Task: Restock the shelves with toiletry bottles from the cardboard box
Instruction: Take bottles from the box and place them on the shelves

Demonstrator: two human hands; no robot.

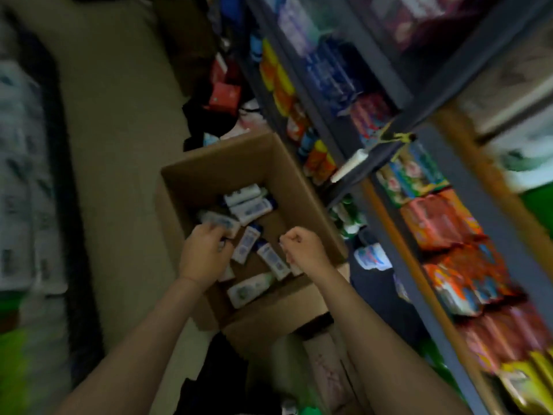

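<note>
The left hand is curled round a white toiletry bottle inside the open brown cardboard box; the right hand is fisted, its grip blurred, contents untellable

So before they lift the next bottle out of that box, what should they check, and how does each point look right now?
1. Box open, bottles reachable: ok.
2. Left hand on a bottle: it reaches among them with curled fingers, but blur hides the grip: cannot tell.
3. Right hand free to take one: fist looks closed, possibly on a bottle beneath it: cannot tell.
4. Shelves within reach, beside the box: ok.
5. Free space on the shelves for bottles: visible sections look packed: cannot tell.
</note>
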